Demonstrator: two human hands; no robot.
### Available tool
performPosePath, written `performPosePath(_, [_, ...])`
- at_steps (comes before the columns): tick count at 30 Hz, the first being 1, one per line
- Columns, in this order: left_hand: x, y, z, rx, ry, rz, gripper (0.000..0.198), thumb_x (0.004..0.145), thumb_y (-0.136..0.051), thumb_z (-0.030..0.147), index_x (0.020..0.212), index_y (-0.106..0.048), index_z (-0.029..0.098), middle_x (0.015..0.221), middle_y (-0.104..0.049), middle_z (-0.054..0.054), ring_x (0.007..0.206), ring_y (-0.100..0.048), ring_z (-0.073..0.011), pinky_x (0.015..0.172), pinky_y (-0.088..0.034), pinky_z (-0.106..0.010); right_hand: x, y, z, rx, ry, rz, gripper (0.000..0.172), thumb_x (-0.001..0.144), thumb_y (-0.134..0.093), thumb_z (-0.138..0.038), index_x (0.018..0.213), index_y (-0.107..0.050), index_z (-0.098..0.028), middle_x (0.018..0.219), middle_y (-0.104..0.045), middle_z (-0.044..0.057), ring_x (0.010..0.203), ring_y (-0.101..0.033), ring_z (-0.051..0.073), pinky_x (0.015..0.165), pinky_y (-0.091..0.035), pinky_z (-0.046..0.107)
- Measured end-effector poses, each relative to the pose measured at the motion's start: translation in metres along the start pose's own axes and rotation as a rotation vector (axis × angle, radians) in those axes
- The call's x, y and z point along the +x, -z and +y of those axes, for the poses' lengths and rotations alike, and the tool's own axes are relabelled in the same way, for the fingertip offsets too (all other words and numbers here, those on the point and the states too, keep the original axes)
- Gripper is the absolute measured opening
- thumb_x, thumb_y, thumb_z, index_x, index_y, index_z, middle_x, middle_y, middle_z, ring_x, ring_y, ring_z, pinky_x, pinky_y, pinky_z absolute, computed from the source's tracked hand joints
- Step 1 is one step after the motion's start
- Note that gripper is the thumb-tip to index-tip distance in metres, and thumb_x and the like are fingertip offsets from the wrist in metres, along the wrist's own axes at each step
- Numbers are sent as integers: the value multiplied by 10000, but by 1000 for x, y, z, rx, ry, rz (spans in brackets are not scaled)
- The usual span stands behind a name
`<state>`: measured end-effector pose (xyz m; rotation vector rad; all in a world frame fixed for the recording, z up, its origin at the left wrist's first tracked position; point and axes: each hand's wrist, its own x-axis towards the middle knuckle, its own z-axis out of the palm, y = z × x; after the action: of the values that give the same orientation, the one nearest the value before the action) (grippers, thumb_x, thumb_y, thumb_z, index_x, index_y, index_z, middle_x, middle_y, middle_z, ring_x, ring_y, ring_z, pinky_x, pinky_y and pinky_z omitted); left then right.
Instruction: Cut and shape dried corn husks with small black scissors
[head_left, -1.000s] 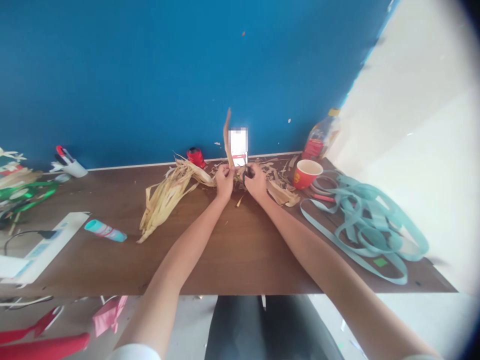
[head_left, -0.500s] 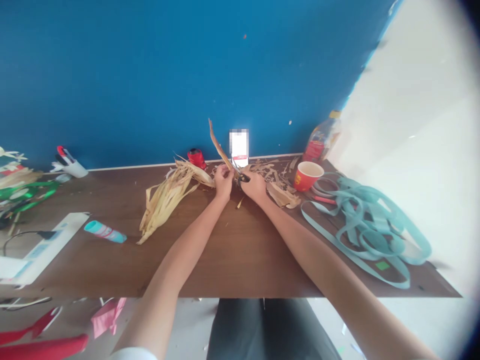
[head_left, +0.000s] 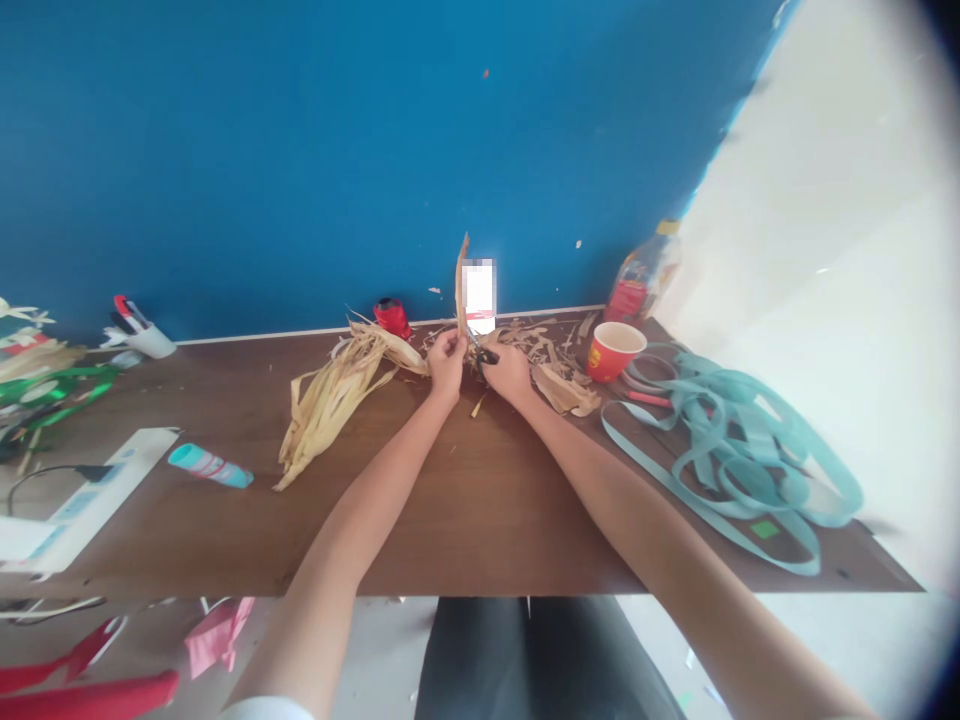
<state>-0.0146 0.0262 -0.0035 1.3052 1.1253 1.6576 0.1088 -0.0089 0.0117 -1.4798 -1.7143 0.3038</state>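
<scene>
My left hand (head_left: 448, 362) pinches the lower end of a narrow strip of dried corn husk (head_left: 461, 285), which stands almost upright above the fingers. Small scissors (head_left: 486, 354) with dark handles are gripped in my right hand (head_left: 508, 368), their blades close to the strip's lower end. Whether the blades touch the strip is too small to tell. A bundle of dry corn husks (head_left: 334, 410) lies left of my left hand. Husk scraps (head_left: 551, 365) are scattered behind and right of my right hand.
Right of the scraps stand a red paper cup (head_left: 613, 355), a bottle (head_left: 641, 275) and tangled pale-blue ribbon (head_left: 742, 440). On the left lie a blue tube (head_left: 210, 465), a power strip (head_left: 97, 500) and a pen cup (head_left: 150, 338). A blue wall (head_left: 300, 150) closes the back.
The husk strip has swung from leaning left to nearly upright. Both hands stay in about the same place, the left still pinching the strip and the right still holding the scissors.
</scene>
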Motion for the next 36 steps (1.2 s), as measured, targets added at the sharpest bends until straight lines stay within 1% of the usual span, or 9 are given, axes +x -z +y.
performPosePath(7, [3,1,-5,-68,12,40,342,789,-662,411,1034,-671,172,832,-669,-48,672,-571,-127,599,-445,-244,0,4,-2,-61,-31,-55,251,749,-544,-218,903,-738,-262,828,-734,11,826,-662,204,687,-437,241])
performPosePath(12, [4,3,-8,-37,-43,83,320,795,-659,405,1035,-702,199,802,-660,-44,698,-577,-142,630,-456,-258,0,4,-1,-130,-59,-68,286,763,-550,-230,976,-735,-280,870,-736,23,867,-661,214,703,-429,250])
performPosePath(17, [0,3,-4,-19,-49,67,326,810,-643,415,1050,-701,201,812,-660,-37,629,-541,-125,589,-431,-251,-2,3,-1,-174,-63,-71,258,785,-533,-228,949,-730,-266,892,-734,43,884,-659,224,735,-434,261])
performPosePath(20, [-3,2,1,-13,-75,39,317,815,-640,397,1054,-690,195,914,-679,-61,719,-585,-142,651,-461,-258,-3,3,-2,-160,-88,-28,265,793,-511,-220,951,-721,-258,874,-729,48,873,-658,228,734,-435,266])
performPosePath(23, [-4,1,4,-22,-88,26,340,752,-711,325,1056,-667,180,1006,-679,-82,903,-621,-180,790,-487,-282,-2,4,0,-77,-106,49,302,809,-481,-221,1016,-698,-252,882,-727,43,862,-656,225,737,-444,271])
performPosePath(25, [-4,0,4,-23,-71,-1,383,705,-745,281,1060,-649,174,1030,-676,-86,957,-623,-192,837,-486,-295,-2,5,1,-18,-134,105,330,824,-468,-240,1087,-667,-243,914,-725,46,861,-652,225,759,-456,283])
performPosePath(29, [-4,-1,4,2,-25,-60,348,691,-743,265,1014,-649,176,1011,-682,-78,924,-630,-189,831,-488,-305,-1,6,-2,57,-186,211,375,847,-458,-282,1194,-583,-219,974,-715,67,880,-644,235,812,-467,319])
performPosePath(33, [-5,-3,6,6,7,-120,319,680,-734,245,986,-667,187,951,-693,-55,872,-634,-180,798,-492,-298,-2,6,-4,157,-77,265,378,840,-488,-307,1204,-550,-225,1056,-695,65,939,-634,226,854,-465,327])
performPosePath(36, [-6,-3,8,-22,9,-152,352,682,-725,228,1025,-658,191,914,-693,-42,845,-638,-171,772,-492,-284,0,2,1,229,-34,254,363,811,-500,-278,1163,-572,-225,1021,-701,49,927,-638,220,854,-475,331])
